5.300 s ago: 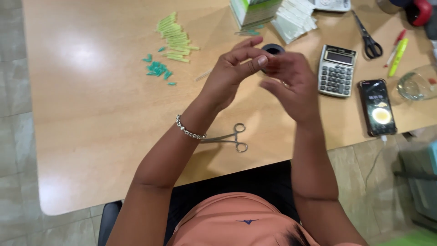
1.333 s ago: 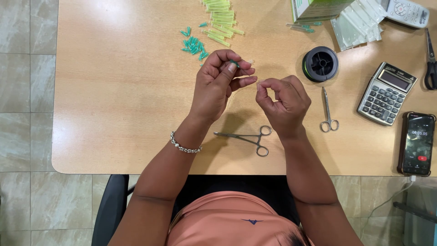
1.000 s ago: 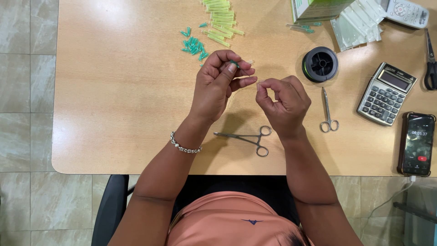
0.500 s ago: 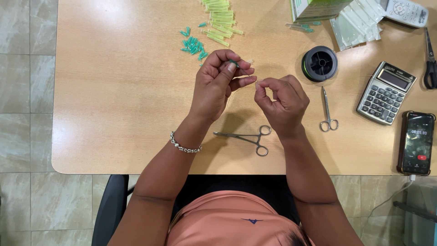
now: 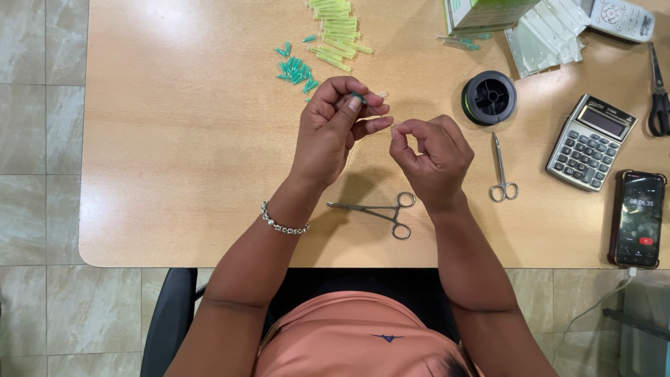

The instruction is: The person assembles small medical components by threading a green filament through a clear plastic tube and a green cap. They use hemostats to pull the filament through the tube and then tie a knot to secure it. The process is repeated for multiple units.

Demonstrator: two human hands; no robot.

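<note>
My left hand (image 5: pixel 333 129) is raised over the wooden table (image 5: pixel 174 153), its fingertips pinched on a small green tube piece (image 5: pixel 359 97). My right hand (image 5: pixel 433 157) is just to its right, thumb and forefinger pinched together near the left fingertips, apparently on a thin clear thread too fine to see well. A black spool (image 5: pixel 489 97) sits beyond the right hand. Metal forceps (image 5: pixel 377 211) lie on the table below both hands. Small scissors (image 5: pixel 501 171) lie to the right of my right hand.
Teal beads (image 5: pixel 294 68) and yellow-green tube pieces (image 5: pixel 336 28) are scattered at the far middle. A green box (image 5: pixel 481 12), clear packets (image 5: pixel 548 35), a calculator (image 5: pixel 590 142), a phone (image 5: pixel 638 218), black-handled scissors (image 5: pixel 657 94) and a white remote (image 5: pixel 618 15) crowd the right side.
Since 5.3 s ago the spool has left my hands and now lies on the table. Over the last second my right hand has crept slightly toward the left one.
</note>
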